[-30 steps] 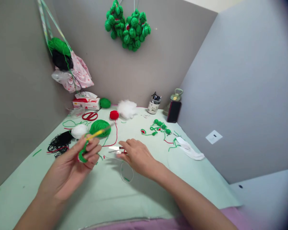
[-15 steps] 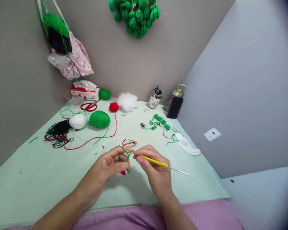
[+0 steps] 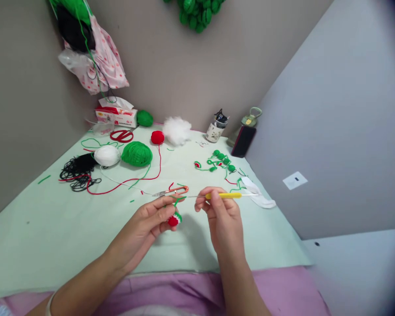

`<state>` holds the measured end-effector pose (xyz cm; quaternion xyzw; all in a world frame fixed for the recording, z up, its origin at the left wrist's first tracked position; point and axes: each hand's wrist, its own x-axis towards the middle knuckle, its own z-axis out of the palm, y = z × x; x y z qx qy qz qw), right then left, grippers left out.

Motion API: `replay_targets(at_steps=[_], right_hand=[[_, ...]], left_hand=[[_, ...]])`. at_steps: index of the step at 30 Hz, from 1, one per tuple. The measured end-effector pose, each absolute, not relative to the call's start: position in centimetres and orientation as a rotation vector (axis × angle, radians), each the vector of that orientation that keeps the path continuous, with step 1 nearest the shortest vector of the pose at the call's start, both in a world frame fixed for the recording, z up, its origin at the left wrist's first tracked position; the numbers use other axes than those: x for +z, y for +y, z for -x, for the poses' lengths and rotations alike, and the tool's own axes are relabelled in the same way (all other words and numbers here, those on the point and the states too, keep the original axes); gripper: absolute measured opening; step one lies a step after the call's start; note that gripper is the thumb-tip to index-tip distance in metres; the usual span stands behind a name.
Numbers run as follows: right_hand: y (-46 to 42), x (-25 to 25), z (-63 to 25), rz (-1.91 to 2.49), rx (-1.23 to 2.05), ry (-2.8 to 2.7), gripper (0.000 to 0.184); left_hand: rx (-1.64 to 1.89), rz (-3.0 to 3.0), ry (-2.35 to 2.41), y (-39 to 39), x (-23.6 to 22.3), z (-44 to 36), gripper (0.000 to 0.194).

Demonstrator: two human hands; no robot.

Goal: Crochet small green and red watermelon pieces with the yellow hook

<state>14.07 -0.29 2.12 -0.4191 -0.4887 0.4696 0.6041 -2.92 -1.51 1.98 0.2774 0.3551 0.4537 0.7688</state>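
Between the thumb and fingers of my left hand (image 3: 153, 218) is a small crocheted piece (image 3: 174, 219), red with a white and green edge. A short green yarn strand (image 3: 177, 201) rises from it by my fingertips. My right hand (image 3: 224, 215) grips a crochet hook (image 3: 224, 195) by its yellow handle, its thin metal shaft pointing left toward the green strand. Whether the hook's tip touches the yarn I cannot tell. Just beyond my left fingers, thread snips (image 3: 173, 191) with an orange handle lie on the table.
Green (image 3: 137, 154), white (image 3: 107, 156) and red (image 3: 157, 137) yarn balls sit behind, with black yarn (image 3: 77, 171) at left. Red scissors (image 3: 121, 136), white stuffing (image 3: 177, 131) and a jar (image 3: 216, 128) stand farther back. Small green crocheted pieces (image 3: 231, 168) and a phone (image 3: 244, 141) are at right.
My right hand let go of the snips, which now lie on the table, and took the crochet hook from my left hand. The hook has since drawn rightward, away from the crocheted piece.
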Motion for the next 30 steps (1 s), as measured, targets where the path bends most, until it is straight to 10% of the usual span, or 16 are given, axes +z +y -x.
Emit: replay_targets(at_steps=[9,16,22,30], right_hand=[[-1.6,1.7,-13.2,1.055,0.616,-1.640,0.017],[-1.5,1.9,-13.5,0.926,0.949,-1.179,0.024],[-2.2,0.9,-12.7,1.039,0.343,-1.698,0.030],[-2.5,1.6,-13.1,0.901,0.732,-1.267,0.021]], left_hand=[[1.030,-0.594,0.740,-1.2,1.5,2.9,0.025],[1.078,-0.580,0.764,-1.2,1.5,3.1,0.025],[1.068,-0.582,0.721,-1.3,1.4,2.8,0.026],[1.124,-0.552,0.784,-1.1,1.5,3.0,0.025]])
